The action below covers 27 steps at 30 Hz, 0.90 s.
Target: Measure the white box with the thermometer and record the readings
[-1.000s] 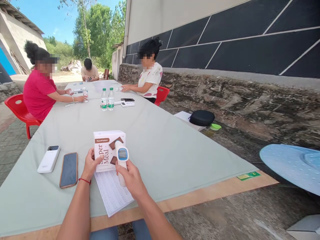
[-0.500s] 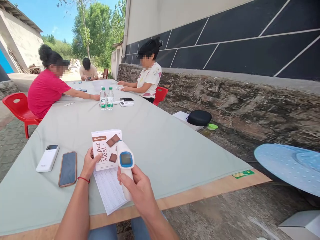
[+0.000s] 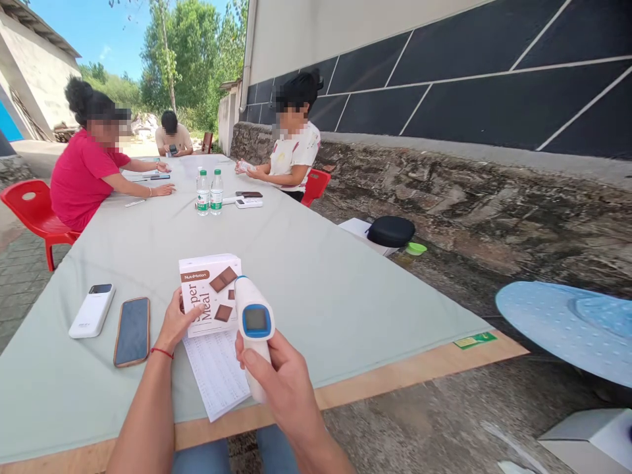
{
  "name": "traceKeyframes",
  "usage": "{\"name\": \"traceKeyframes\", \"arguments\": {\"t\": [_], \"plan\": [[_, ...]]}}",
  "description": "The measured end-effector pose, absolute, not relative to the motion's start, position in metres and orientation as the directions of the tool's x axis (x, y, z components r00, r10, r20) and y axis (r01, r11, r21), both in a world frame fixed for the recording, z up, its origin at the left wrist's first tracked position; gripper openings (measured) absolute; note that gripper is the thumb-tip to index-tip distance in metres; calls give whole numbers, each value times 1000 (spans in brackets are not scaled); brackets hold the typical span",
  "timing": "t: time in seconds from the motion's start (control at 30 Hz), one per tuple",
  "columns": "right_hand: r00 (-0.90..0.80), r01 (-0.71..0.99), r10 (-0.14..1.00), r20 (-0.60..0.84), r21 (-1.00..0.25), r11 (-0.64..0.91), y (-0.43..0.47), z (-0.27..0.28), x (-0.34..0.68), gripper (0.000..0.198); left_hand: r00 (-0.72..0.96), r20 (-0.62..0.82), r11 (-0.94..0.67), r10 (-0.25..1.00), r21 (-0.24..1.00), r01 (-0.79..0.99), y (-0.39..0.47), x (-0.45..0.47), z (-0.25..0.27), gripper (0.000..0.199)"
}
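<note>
My left hand (image 3: 178,320) grips the left side of a white box (image 3: 205,309) printed with "NutriMotion", "Meal" and brown chocolate squares. The box stands upright above a printed sheet of paper (image 3: 214,372) lying on the table. In my right hand (image 3: 281,372) is a white infrared thermometer (image 3: 250,296) with a blue-rimmed screen, the fingers wrapped round its handle. Its front end is just right of the box and points away from me. I cannot read anything on the screen.
Left on the table (image 3: 316,289) lie a white power bank (image 3: 92,311) and a phone (image 3: 131,331). Two water bottles (image 3: 216,193) stand farther back. Several people sit around the far part. A light-blue hat-like disc (image 3: 567,322) is beyond the right edge.
The thermometer in my right hand has shifted slightly right, away from the box. The co-worker in red has drawn an arm back from the bottles.
</note>
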State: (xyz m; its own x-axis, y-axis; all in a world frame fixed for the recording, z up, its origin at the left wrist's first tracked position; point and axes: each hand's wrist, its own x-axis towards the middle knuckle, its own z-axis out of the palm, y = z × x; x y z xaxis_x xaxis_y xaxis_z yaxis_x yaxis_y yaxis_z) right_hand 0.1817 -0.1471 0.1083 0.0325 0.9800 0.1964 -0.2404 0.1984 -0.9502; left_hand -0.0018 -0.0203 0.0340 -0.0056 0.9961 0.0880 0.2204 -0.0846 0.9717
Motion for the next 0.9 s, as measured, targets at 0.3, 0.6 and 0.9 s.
{"name": "traceKeyframes", "arguments": {"t": [0.3, 0.6, 0.9], "plan": [[236, 361, 955, 178, -929, 84, -110, 61, 243, 53, -51, 105, -100, 993, 992, 82, -20, 0, 32, 65], [214, 924, 966, 144, -352, -152, -86, -32, 329, 43, -404, 250, -232, 880, 968, 94, -14, -15, 27, 68], [109, 936, 840, 532, -339, 94, -95, -40, 299, 36, -385, 280, -248, 880, 960, 132, -7, -24, 19, 70]]}}
